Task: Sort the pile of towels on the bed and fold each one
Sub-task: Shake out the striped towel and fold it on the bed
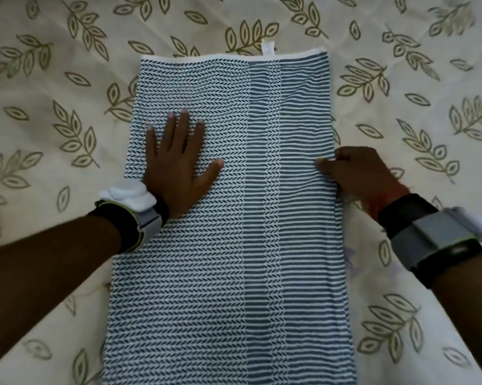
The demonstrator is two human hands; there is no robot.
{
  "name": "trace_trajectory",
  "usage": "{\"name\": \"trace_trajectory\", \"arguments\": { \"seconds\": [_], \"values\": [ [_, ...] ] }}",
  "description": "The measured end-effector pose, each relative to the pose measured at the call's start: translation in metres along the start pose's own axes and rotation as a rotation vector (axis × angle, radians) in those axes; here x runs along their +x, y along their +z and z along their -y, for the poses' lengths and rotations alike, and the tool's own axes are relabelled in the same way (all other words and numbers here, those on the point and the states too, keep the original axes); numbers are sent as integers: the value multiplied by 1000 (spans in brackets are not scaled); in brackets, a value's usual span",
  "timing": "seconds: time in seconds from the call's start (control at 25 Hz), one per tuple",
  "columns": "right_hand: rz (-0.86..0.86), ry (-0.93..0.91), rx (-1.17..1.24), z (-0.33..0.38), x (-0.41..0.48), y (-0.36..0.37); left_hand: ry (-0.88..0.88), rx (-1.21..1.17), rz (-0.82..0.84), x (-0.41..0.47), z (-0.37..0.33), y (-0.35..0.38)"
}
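Note:
A blue-and-white patterned towel (262, 218) lies flat and lengthwise on the bed, with a white hem and a small loop tag at its far end. Its left part has a leaf-like weave and its right part has plain stripes. My left hand (178, 165) presses flat on the towel's left half, fingers spread. My right hand (353, 173) pinches the towel's right edge about midway along, thumb on top and fingers curled under the cloth.
The bedsheet (67, 79) is cream with olive leaf prints and surrounds the towel on all sides. Both wrists carry strapped bands. No other towels show in this view.

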State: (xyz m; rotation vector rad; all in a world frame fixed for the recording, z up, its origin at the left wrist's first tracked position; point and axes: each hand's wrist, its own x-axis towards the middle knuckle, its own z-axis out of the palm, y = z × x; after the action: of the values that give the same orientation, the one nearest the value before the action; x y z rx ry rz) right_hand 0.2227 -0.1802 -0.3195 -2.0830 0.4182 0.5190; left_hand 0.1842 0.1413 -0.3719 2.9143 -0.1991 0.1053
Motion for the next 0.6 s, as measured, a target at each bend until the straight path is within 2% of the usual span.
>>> {"name": "trace_trajectory", "arguments": {
  "seconds": [0.08,0.16,0.4,0.6],
  "values": [
    [-144,-42,22,-8,-4,2,14,3,-30,-20,-10,0],
    [-212,-84,-37,-17,-10,5,2,-3,-45,-37,-15,-1],
    [-85,21,-54,-53,-79,17,5,-18,-13,-112,-39,-6],
    [-408,43,103,-80,-115,34,-22,-34,69,-148,-49,-13]
  ]
}}
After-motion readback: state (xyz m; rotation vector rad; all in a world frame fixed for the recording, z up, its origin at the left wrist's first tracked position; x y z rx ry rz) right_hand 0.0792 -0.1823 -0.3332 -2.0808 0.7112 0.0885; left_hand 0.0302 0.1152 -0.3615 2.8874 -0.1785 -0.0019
